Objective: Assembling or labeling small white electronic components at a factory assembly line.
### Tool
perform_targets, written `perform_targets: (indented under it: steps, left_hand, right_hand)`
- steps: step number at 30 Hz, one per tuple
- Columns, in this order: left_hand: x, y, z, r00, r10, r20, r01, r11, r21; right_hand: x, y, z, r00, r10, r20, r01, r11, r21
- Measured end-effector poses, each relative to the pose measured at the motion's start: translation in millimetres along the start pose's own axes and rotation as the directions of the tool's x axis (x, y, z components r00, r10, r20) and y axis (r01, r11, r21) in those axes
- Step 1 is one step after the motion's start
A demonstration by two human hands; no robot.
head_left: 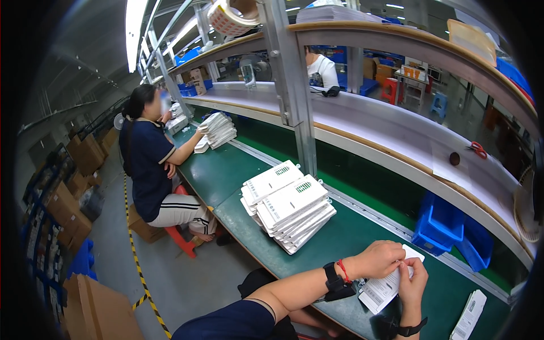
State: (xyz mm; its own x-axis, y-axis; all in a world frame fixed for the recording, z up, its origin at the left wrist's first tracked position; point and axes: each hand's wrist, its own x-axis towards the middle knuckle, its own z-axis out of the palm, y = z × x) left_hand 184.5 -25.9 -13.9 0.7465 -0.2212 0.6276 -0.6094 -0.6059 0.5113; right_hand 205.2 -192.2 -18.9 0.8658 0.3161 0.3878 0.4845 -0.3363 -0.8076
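Note:
A flat white box (378,293) with printed text and a flap at its far end lies slanted over the green workbench, near its front edge. My left hand (377,259) is closed in a pinch at the box's far end. Beside it, my right hand (413,279) has its thumb and fingers pinched at the same end, the palm along the box's right side. Whatever small part sits between the fingertips is hidden. To the left stands a stack of similar white boxes (294,201) with green marks. Another white box (469,315) lies right of my right hand.
Blue plastic bins (441,224) stand at the bench's back edge. Above runs a shelf (362,127) on a metal post (289,85), with red scissors (477,149) at its right. A seated co-worker (148,153) at far left touches another stack of white boxes (216,130).

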Motion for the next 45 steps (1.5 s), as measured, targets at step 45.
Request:
perform_targets:
  steps: [45]
  left_hand:
    - [4,-3,1,1.0,0.024,-0.015,-0.024,0.999,-0.024]
  right_hand:
    - [3,-1,0,1.0,0.003,-0.009,-0.003,1.0,0.011]
